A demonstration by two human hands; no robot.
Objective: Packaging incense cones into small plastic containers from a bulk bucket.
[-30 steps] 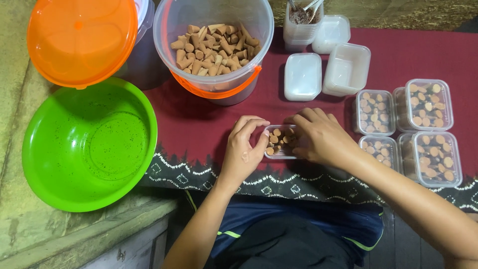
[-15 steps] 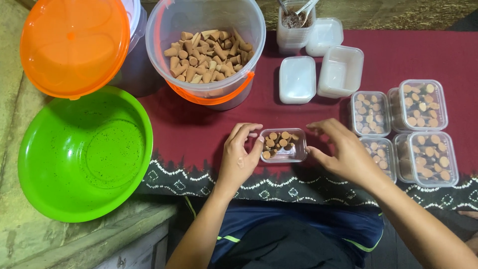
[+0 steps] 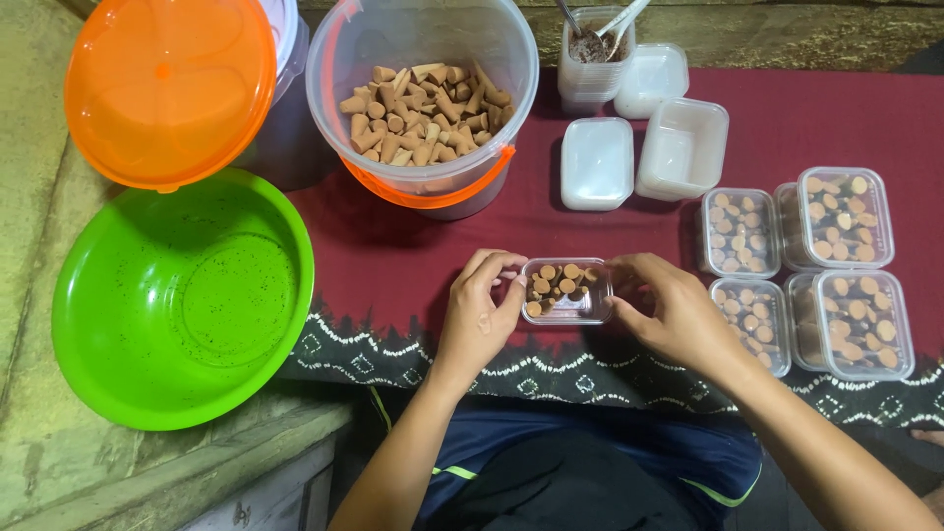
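Note:
A small clear plastic box (image 3: pixel 565 291) partly filled with upright brown cones sits on the dark red cloth (image 3: pixel 393 256) in front of me. My left hand (image 3: pixel 479 315) grips its left end with thumb and fingers. My right hand (image 3: pixel 674 315) holds its right end the same way. The box has no lid on it. Above it stands a clear bucket (image 3: pixel 423 98) with an orange band, loaded with many loose brown cones.
Several lidded boxes of cones (image 3: pixel 831 265) are grouped at the right. Empty white boxes and a lid (image 3: pixel 639 152) lie behind, beside a tub of powder with spoons (image 3: pixel 595 44). A green bowl (image 3: pixel 182 300) and an orange lid (image 3: pixel 167 88) sit left.
My right hand has drawn back from over the box to its right end, uncovering the cones. My left hand stays on the left end.

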